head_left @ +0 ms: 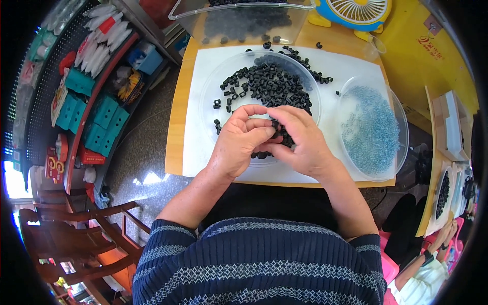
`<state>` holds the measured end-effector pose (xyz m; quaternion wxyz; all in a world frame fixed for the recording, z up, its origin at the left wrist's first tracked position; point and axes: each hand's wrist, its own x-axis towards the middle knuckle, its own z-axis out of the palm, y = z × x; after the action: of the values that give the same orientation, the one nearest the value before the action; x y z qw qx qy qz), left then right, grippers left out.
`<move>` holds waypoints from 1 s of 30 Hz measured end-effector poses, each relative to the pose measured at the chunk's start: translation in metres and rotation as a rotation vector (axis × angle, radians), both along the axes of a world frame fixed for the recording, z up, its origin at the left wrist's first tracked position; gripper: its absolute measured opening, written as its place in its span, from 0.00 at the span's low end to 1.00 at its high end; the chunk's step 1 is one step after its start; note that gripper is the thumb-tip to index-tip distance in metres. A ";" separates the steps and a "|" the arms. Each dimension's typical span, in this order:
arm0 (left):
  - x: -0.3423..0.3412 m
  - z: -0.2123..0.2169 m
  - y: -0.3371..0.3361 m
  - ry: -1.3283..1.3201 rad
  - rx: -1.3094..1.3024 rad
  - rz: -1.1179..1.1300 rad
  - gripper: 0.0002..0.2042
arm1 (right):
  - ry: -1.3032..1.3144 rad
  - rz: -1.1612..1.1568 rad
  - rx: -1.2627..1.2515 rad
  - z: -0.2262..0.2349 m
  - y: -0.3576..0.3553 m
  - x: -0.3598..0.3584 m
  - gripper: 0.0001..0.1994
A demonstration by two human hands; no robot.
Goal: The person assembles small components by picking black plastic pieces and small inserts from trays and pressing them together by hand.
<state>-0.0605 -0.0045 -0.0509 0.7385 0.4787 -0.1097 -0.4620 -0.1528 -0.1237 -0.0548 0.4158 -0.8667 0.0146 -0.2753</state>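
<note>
Over the front part of a clear round tray (207, 96), my two hands meet with their fingertips together. My left hand (235, 142) is closed, its thumb and fingers pinching a small black plastic part (275, 124). From the other side, the curled fingers of my right hand (305, 145) close round the same part. My fingers hide part of it. Beneath and beyond my hands, a heap of small black plastic parts (277, 84) lies in the tray. To the right, a second clear round tray (406, 134) holds many tiny light-blue translucent pieces (373, 132).
At the table's back stand a clear bin (244, 25) of black parts and a blue-and-yellow fan (356, 12). Loose black parts lie on the white sheet (198, 162). Left are shelves (101, 86) and wooden chairs (76, 234). Another person's hands (447, 234) show at far right.
</note>
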 end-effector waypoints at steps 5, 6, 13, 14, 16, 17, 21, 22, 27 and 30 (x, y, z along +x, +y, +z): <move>0.000 0.001 0.000 -0.069 0.033 -0.036 0.16 | -0.061 -0.035 -0.186 -0.013 -0.001 0.001 0.20; 0.000 0.003 0.001 -0.031 0.033 -0.045 0.16 | -0.060 -0.032 -0.164 -0.013 -0.001 0.001 0.18; 0.001 0.008 0.008 0.078 -0.017 -0.117 0.16 | -0.107 0.003 -0.145 -0.009 -0.004 0.001 0.14; 0.001 0.007 0.008 0.078 -0.016 -0.115 0.16 | -0.108 0.006 -0.144 -0.010 -0.003 0.001 0.14; 0.002 0.004 0.008 0.039 -0.038 -0.115 0.15 | -0.093 -0.021 -0.157 -0.011 -0.003 0.003 0.12; 0.002 0.003 0.006 0.040 -0.038 -0.114 0.15 | -0.093 -0.020 -0.156 -0.010 -0.003 0.004 0.12; 0.003 0.003 -0.004 0.009 0.011 -0.050 0.14 | 0.073 -0.021 -0.155 -0.006 -0.009 0.007 0.12; 0.004 0.003 -0.006 0.011 0.009 -0.044 0.14 | 0.124 -0.023 -0.139 -0.004 -0.010 0.007 0.12; 0.013 0.000 -0.005 0.061 0.048 -0.044 0.13 | 0.430 0.117 0.396 0.017 -0.018 0.005 0.14; 0.013 0.002 -0.005 0.038 0.076 -0.058 0.12 | 0.449 0.151 0.508 0.015 -0.023 0.007 0.11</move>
<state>-0.0476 -0.0097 -0.0494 0.7082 0.4939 -0.0918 -0.4960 -0.1460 -0.1464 -0.0396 0.6240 -0.7730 0.1095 -0.0338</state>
